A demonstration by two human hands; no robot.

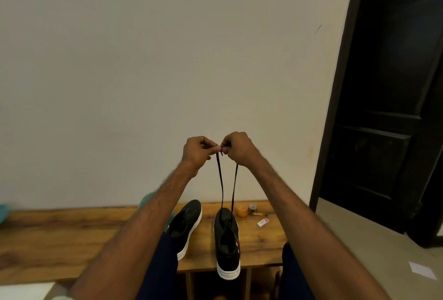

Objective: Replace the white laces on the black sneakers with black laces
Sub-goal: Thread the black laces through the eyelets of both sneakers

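Note:
Two black sneakers with white soles stand on a low wooden table (60, 235). The right sneaker (227, 242) has a black lace (220, 179) threaded near its toe, and both strands rise taut to my hands. My left hand (197, 152) and my right hand (237, 147) are raised in front of the wall, knuckles almost touching, each pinching one end of the black lace. The left sneaker (187, 223) lies partly behind my left forearm and shows no lace. No white lace is visible.
At the table's far right sit an orange cup (242, 211), a small jar (252, 208), a matchstick-like item (260, 214) and a white box (263, 223). A dark door (388, 107) stands at right. A white paper (423, 272) lies on the floor. My knees in dark trousers (160, 263) are below.

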